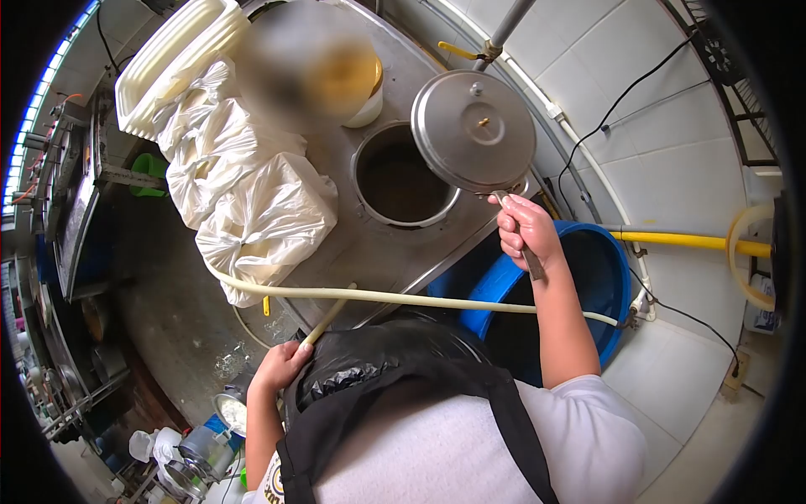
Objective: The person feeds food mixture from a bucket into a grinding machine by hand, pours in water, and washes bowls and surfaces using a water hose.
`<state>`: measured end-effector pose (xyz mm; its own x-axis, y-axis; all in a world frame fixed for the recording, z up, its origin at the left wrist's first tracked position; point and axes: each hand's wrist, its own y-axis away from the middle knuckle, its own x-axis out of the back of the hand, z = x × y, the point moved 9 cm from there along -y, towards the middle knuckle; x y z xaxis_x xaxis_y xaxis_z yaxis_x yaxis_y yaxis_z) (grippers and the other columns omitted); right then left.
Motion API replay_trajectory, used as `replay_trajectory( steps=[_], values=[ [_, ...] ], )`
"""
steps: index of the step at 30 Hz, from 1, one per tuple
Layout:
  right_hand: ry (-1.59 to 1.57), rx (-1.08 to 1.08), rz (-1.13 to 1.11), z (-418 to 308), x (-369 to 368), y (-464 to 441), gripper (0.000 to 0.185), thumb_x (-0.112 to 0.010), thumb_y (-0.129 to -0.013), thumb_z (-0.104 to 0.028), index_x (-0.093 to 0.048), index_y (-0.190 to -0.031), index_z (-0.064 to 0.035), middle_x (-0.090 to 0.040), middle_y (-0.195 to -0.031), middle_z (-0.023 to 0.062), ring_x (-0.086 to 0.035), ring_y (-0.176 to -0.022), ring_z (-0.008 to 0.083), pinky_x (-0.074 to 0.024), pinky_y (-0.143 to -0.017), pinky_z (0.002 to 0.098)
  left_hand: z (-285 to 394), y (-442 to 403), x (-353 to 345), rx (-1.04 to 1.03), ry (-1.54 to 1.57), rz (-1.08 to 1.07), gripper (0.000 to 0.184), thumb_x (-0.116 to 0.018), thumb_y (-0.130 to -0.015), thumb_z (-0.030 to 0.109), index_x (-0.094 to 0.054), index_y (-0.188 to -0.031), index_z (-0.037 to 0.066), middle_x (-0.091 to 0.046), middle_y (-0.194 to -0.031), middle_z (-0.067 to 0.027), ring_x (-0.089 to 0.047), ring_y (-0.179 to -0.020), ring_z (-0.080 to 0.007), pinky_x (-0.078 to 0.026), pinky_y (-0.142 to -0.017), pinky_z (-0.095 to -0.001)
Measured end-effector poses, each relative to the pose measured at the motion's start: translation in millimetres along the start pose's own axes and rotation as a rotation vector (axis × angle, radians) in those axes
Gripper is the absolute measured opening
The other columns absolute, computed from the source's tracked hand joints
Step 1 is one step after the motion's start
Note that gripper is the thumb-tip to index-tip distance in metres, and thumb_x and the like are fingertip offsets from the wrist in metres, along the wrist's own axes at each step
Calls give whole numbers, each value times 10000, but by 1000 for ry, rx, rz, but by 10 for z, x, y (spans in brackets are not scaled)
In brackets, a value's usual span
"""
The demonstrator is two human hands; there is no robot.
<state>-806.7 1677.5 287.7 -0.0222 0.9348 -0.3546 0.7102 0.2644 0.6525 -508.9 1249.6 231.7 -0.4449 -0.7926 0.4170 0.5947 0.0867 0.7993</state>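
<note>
My right hand (525,228) is closed round a flat metal handle (531,259) at the near edge of a round metal lid (474,130). The lid is tilted up beside a round opening (405,181) in the steel counter, and the inside of the opening looks dark. My left hand (284,366) grips a pale hose (403,297) close to its end, low at the left in front of the black apron. The hose end points towards the counter. From there the hose loops left and runs across to the right, passing by my right forearm.
White plastic bags (260,210) and stacked pale trays (172,67) lie along the counter's left side. A blue barrel (617,290) stands at the right below a yellow pipe (672,240). A yellow-handled valve (458,50) is near the tiled wall. Shelving and containers line the left.
</note>
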Motion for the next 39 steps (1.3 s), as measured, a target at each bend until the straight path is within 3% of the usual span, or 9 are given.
replay_trajectory(
  steps=[1, 3, 6, 9, 13, 15, 34, 36, 39],
  values=[
    [-2, 18, 26, -41, 21, 21, 240, -523, -1096, -220, -561, -1218, -18, -512, -723, -18, -443, -452, 39, -362, -375, 208, 33, -22, 13, 2, 2, -8, 534, -612, -1036, 499, -721, -1038, -23, -673, -806, -124, -590, -776, -199, -516, -759, -393],
    [1, 23, 96, -75, 44, 62, 259, -511, -1102, -222, -592, -1224, -8, -494, -690, -26, -419, -422, 33, -362, -368, 209, 83, -42, 26, 33, 9, -56, 553, -573, -1043, 505, -719, -1073, -28, -732, -950, -242, -698, -904, -366, -537, -862, -448],
    [23, 26, 143, -84, 100, 67, 260, -509, -1104, -219, -589, -1226, -4, -495, -688, -23, -421, -419, 36, -365, -366, 213, 71, -127, 52, 7, -10, -56, 563, -578, -1036, 512, -718, -1079, -32, -731, -952, -254, -702, -916, -387, -537, -862, -456],
    [24, -26, 61, 91, 67, -45, 247, -535, -1089, -224, -565, -1225, -20, -517, -724, -12, -448, -457, 44, -370, -380, 211, 14, -203, 42, -5, -9, -48, 525, -616, -1032, 478, -702, -1010, -40, -673, -810, -162, -598, -770, -225, -514, -759, -420],
    [33, -127, -32, 422, -194, -184, 201, -549, -1084, -219, -562, -1182, -44, -521, -720, -17, -452, -458, 44, -364, -379, 215, 55, -165, 54, -2, -19, -31, 529, -615, -1031, 481, -701, -1010, -41, -675, -806, -160, -602, -767, -226, -515, -756, -419],
    [38, -176, -75, 608, -309, -277, 178, -551, -1081, -213, -550, -1154, -50, -523, -720, -14, -444, -458, 45, -359, -379, 222, 45, -130, 34, 21, -45, -46, 580, -587, -1024, 521, -709, -1050, -46, -723, -927, -264, -698, -893, -398, -536, -842, -462],
    [139, -107, -87, 1332, -567, -407, 268, -552, -1086, -276, -551, -1203, -35, -526, -754, 8, -464, -512, 82, -380, -447, 262, -198, 200, -48, -74, 63, 56, 578, -598, -1017, 533, -713, -1024, -33, -718, -898, -245, -690, -861, -376, -531, -826, -463],
    [80, -93, -52, 1410, -568, -397, 298, -564, -1085, -307, -544, -1215, -40, -523, -762, 15, -473, -533, 99, -392, -467, 272, -229, 296, -15, -90, 49, 74, 529, -595, -1041, 488, -713, -989, -26, -686, -807, -181, -631, -764, -262, -521, -764, -431],
    [-31, -97, -79, 1461, -594, -436, 302, -578, -1081, -308, -542, -1218, -40, -524, -773, 19, -469, -545, 102, -380, -475, 264, -393, 467, -3, -49, 77, 97, 551, -579, -1038, 522, -725, -993, -8, -698, -826, -173, -641, -786, -255, -523, -768, -432]
  ],
)
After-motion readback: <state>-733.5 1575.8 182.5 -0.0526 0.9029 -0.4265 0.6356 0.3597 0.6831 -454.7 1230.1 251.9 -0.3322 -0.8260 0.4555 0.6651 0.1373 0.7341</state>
